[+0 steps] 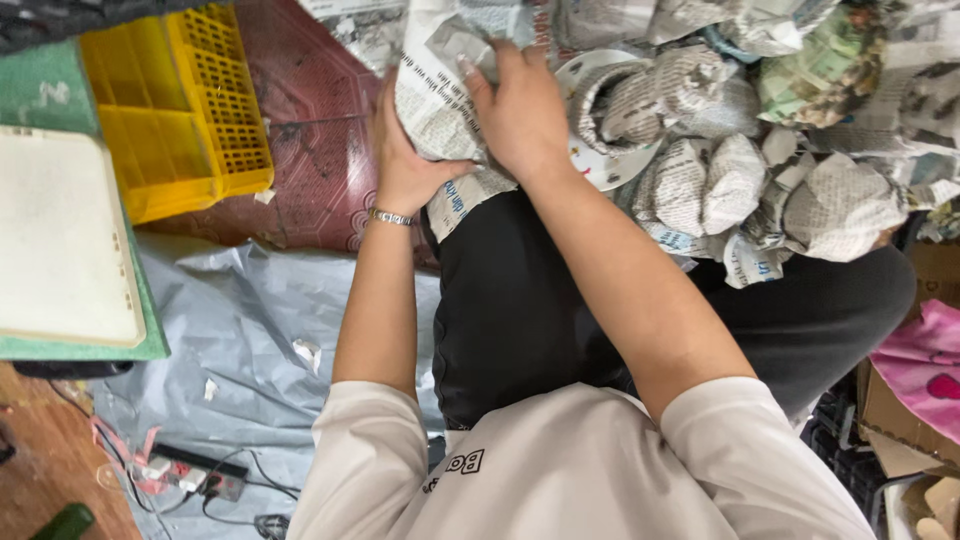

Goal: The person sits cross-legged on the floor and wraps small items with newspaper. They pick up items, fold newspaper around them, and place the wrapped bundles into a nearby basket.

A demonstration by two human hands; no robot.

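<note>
Nearest the camera, a white shirt (590, 470) with a small dark printed mark near its hem and black trousers (520, 310) fill the lower middle of the view. Low at the left, a power strip (195, 475) with pale cables lies on a grey plastic sheet (240, 320) dotted with paper scraps. At the right edge stands a brown cardboard box (895, 420), with a pink bag (925, 360) bearing a darker pink shape just above it. Further out on the left, a cream rectangular tray (60, 240) rests on a green board (40, 90), and beside it a yellow slotted plastic crate (180, 110) sits on a dark red patterned floor (320, 130). The left hand (405, 165), with a silver bracelet (390, 217) at the wrist, grasps the side of a newspaper-wrapped bundle (445, 110) held over the knee, while the right hand (520, 115) presses flat on top of it, fingers spread. Just right of the bundle a white plate (600, 165) shows partly under a heap of other newspaper-wrapped parcels (760, 170), which reaches the far right corner.
</note>
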